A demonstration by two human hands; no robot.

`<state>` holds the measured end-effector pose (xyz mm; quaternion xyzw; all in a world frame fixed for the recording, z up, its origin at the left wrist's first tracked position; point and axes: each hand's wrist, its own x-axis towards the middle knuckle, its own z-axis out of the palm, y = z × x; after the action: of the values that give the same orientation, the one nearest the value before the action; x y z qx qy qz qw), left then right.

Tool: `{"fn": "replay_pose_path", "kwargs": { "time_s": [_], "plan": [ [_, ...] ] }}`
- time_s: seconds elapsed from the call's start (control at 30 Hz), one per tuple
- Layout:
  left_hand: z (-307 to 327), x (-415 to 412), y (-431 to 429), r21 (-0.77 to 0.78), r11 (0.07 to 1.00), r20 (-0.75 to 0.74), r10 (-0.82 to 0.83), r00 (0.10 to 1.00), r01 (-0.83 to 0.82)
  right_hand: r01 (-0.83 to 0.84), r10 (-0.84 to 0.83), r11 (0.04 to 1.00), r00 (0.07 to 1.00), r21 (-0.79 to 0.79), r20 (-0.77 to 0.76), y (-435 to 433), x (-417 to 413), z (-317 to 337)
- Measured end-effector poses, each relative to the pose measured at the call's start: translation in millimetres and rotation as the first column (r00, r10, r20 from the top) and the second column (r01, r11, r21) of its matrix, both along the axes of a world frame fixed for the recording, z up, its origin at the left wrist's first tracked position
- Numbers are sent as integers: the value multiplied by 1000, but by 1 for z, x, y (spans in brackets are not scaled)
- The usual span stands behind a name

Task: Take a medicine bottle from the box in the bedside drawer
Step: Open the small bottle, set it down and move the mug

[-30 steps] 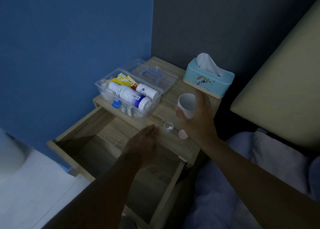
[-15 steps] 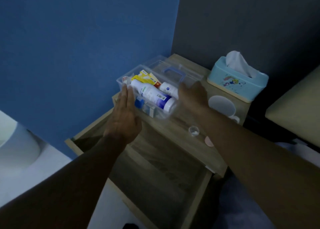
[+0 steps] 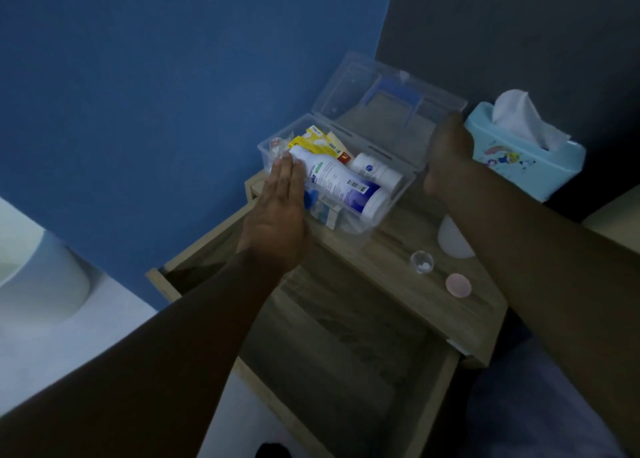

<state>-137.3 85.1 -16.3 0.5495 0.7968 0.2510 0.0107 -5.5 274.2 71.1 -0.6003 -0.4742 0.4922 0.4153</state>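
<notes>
Your left hand lies flat with fingers straight and together, pressed against the near-left end of the clear plastic box, fingertips touching the large white medicine bottle. Your right hand is at the far right corner of the box, by the raised lid; the fingers curl, but you cannot tell from here whether they grip the lid edge. The box sits on top of the bedside bench, above the open, bare drawer. The big bottle lies on its side across the box, with a smaller white bottle just behind it and yellow packets at the far end. Near your right forearm stand a small clear cup holding white pills and a pink cap. A blue tissue box stands beyond.
</notes>
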Motion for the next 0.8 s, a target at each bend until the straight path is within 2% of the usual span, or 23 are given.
{"fn": "replay_pose_path", "kwargs": {
  "time_s": [0.07,0.13,0.23,0.43,0.5,0.63,0.73,0.8],
  "plan": [
    [0,-2,3,-33,999,26,12,1000,-11,91,-82,987,994,129,-67,-7,1,5],
    [4,0,3,-86,996,32,13,999,-11,204,-176,962,971,183,-162,-20,4,7],
    [14,0,3,-139,990,55,5,998,2,153,-110,961,976,229,-188,-31,9,0],
    [20,6,-5,-177,984,98,23,995,-5,-20,33,914,999,405,-25,-63,21,2],
    [15,9,-12,-206,978,156,62,986,-30,-116,101,886,993,449,57,-72,25,-1],
    [4,15,-23,-223,974,240,90,967,-35,-235,181,845,971,480,157,-90,29,-9],
    [1,17,-25,-199,980,277,83,957,-27,-356,256,779,932,516,256,-98,32,-17],
    [1,19,-24,-203,978,323,103,941,-37,-466,301,703,879,538,369,-100,33,-22]
  ]
}}
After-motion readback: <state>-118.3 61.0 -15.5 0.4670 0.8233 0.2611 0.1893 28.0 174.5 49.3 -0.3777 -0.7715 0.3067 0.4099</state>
